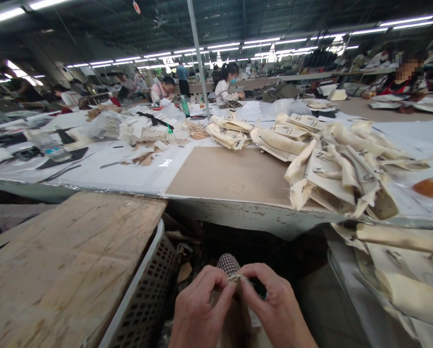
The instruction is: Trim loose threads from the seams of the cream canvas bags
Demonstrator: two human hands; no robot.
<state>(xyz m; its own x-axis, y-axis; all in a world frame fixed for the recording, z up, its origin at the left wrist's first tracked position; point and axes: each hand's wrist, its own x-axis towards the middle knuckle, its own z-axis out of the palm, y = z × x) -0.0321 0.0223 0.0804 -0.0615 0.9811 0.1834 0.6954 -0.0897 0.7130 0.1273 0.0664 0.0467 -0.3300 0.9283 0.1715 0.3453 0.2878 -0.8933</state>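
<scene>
Both of my hands are low at the bottom middle, below the table edge. My left hand (198, 309) and my right hand (274, 309) pinch the top edge of a cream fabric piece (238, 309) between thumbs and fingers; most of the piece is hidden between my palms. A bit of checked cloth (228, 263) shows just behind my fingertips. On the long work table (231, 174) in front lies a heap of cream cut fabric pieces (343, 166) with dark line markings, to the right.
A wooden board (64, 266) rests on a white perforated crate (147, 295) at my left. More cream pieces (401, 270) pile up at lower right. Plastic bottles (50, 145), scraps and dark strips litter the left table. Several people work at far tables. A metal pole (199, 58) rises mid-table.
</scene>
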